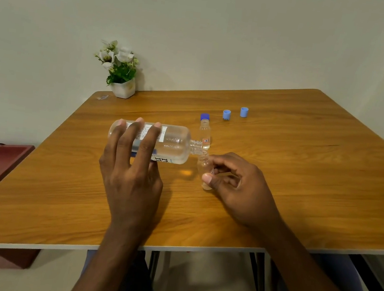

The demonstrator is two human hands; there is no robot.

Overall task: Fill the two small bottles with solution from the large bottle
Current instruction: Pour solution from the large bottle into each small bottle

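While the left hand (133,162) wraps the labelled body of the large bottle (174,145), tipped nearly level above the wooden table (302,183), its ribbed neck meets the mouth of the open small bottle (204,166), which the right hand (237,184) pinches by the sides. Both look clear, smooth and rigid, probably slippery if wet. The liquid likely shifts the big bottle's weight, so a mid-body hold suits it. The capped small bottle (204,132) stands just behind; two blue caps (226,114) lie beyond.
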